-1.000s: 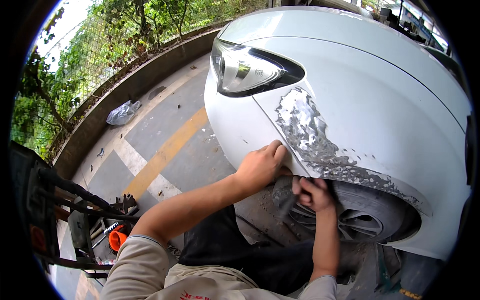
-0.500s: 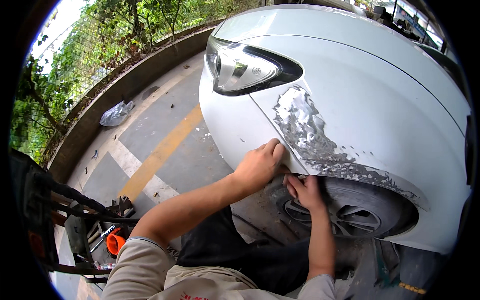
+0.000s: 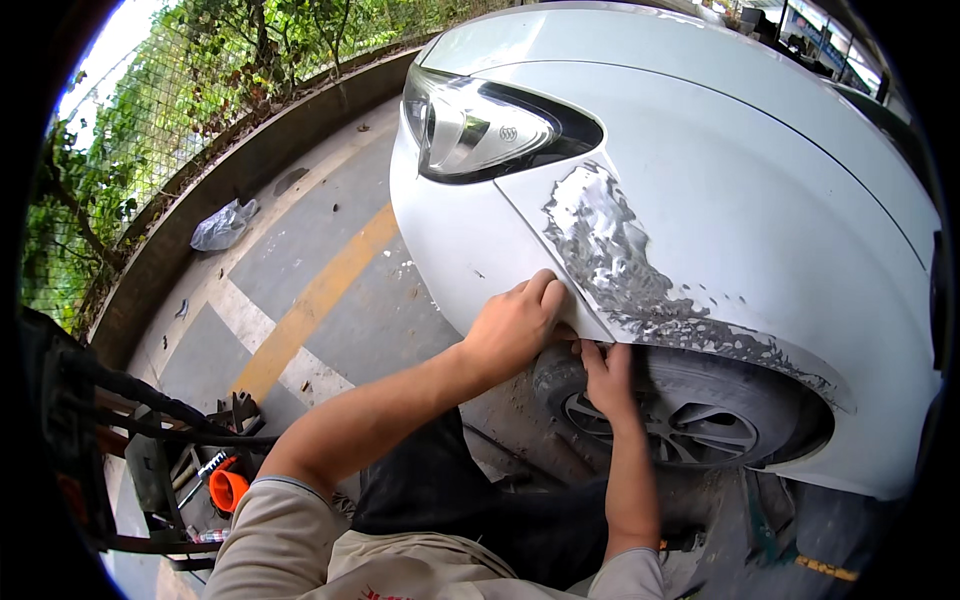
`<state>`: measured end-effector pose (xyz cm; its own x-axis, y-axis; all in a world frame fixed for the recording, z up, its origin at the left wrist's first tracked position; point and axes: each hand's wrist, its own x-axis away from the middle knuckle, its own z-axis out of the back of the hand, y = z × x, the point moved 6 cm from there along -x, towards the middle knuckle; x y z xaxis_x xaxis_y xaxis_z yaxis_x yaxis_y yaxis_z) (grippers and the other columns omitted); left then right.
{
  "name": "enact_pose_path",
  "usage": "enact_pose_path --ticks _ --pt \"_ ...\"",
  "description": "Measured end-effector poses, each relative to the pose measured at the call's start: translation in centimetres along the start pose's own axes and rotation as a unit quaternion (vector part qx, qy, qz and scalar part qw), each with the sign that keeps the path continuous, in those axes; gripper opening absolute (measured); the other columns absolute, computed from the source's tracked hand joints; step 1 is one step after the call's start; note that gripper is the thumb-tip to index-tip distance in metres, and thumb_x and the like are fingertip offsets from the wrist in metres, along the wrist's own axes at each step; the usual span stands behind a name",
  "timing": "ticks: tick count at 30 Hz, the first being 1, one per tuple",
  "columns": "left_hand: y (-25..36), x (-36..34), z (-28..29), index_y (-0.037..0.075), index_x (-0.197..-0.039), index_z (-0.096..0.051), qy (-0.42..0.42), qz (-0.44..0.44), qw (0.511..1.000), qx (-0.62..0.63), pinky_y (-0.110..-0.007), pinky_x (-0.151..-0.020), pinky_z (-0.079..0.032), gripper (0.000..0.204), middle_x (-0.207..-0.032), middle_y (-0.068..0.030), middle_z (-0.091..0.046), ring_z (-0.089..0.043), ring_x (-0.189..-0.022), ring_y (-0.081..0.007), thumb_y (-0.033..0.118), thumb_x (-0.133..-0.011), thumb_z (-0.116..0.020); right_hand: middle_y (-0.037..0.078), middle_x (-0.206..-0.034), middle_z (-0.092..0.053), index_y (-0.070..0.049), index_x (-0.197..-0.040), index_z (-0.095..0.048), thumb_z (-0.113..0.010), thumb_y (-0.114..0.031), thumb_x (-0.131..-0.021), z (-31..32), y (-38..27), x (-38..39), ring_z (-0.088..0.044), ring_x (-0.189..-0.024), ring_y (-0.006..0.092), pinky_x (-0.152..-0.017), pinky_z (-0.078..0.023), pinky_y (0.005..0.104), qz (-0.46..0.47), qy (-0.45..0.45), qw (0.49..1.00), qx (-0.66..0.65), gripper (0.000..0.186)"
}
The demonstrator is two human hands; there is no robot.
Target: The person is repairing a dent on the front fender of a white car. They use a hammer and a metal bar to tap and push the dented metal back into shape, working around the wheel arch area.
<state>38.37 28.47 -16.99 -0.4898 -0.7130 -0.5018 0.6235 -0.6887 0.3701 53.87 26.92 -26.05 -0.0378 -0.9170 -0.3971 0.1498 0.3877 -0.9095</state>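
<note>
A white car's front bumper (image 3: 455, 255) meets its fender (image 3: 760, 230) along a seam below the headlight (image 3: 500, 132). My left hand (image 3: 518, 318) is closed on the bumper's rear edge at the wheel arch, thumb underneath. Just right of it, my right hand (image 3: 608, 375) reaches up to the arch lip with its fingers bent together at the seam's lower end. Whatever those fingertips hold, if anything, is hidden. Bare metal and grey scuffs form a stripped patch (image 3: 600, 240) on the fender, running down along the arch. Behind my right hand sits the wheel (image 3: 705, 430).
At the lower left stands a dark-framed rack (image 3: 85, 410) with tools and an orange cup-shaped object (image 3: 228, 490). A crumpled plastic bag (image 3: 222, 226) lies by the low kerb wall (image 3: 165, 245), with a wire fence and plants beyond. Yellow stripes (image 3: 330, 300) mark the floor.
My right hand has shifted slightly up and left, its fingers now higher against the arch lip. My left hand keeps its hold on the bumper edge. The view has shifted slightly.
</note>
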Motion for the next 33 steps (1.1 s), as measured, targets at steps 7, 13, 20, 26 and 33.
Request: enact_pose_path --ticks 7,13,20,26,33 --pt "-0.6 0.2 0.0 0.0 -0.095 -0.047 0.044 -0.011 0.999 0.007 -0.043 -0.066 -0.051 0.044 -0.1 -0.0157 -0.054 -0.06 -0.081 -0.0374 0.028 -0.074 -0.074 0.005 -0.078 -0.058 -0.002 -0.106 -0.053 -0.054 -0.011 -0.092 -0.8 0.9 0.1 -0.051 -0.064 0.0097 -0.058 -0.041 0.0269 -0.151 -0.088 0.967 -0.186 0.016" --pt "-0.3 -0.1 -0.1 0.002 -0.087 -0.046 0.032 -0.014 0.999 -0.008 -0.043 -0.062 -0.049 0.04 -0.092 -0.0129 -0.054 -0.06 -0.076 -0.0359 0.025 -0.074 -0.075 0.002 -0.072 -0.055 -0.005 -0.09 -0.052 -0.05 -0.013 -0.095 -1.6 1.2 0.4 -0.044 -0.056 0.0053 -0.052 -0.032 0.0215 -0.219 -0.187 0.847 -0.447 0.009" --pt "-0.6 -0.2 -0.4 0.002 -0.082 -0.045 0.047 -0.007 0.999 0.007 -0.043 -0.056 -0.046 0.04 -0.081 -0.012 -0.052 -0.056 -0.066 -0.0345 0.021 -0.071 -0.078 0.003 -0.073 -0.057 -0.002 -0.105 -0.051 -0.056 -0.008 -0.092 -0.3 -0.5 -0.1 -0.052 -0.061 0.0112 -0.058 -0.042 0.0244 0.081 0.04 0.99 0.105 0.016" --pt "-0.6 -0.2 -0.4 0.002 -0.081 -0.044 0.041 -0.012 0.999 0.011 -0.042 -0.054 -0.045 0.04 -0.08 -0.0114 -0.051 -0.055 -0.064 -0.0329 0.018 -0.071 -0.079 0.002 -0.075 -0.055 -0.004 -0.103 -0.052 -0.054 -0.011 -0.093 -1.9 0.9 0.6 -0.048 -0.054 0.0073 -0.047 -0.038 0.0207 -0.246 -0.255 0.776 -0.522 0.012" --pt "-0.5 -0.1 -0.2 0.002 -0.079 -0.043 0.052 -0.015 0.998 0.013 -0.041 -0.052 -0.044 0.041 -0.079 -0.0105 -0.05 -0.053 -0.061 -0.031 0.019 -0.072 -0.079 0.004 -0.078 -0.059 -0.001 -0.102 -0.05 -0.055 -0.012 -0.094 -0.6 0.0 0.1 -0.052 -0.059 0.0135 -0.056 -0.044 0.028 -0.075 -0.061 0.995 -0.039 0.015"
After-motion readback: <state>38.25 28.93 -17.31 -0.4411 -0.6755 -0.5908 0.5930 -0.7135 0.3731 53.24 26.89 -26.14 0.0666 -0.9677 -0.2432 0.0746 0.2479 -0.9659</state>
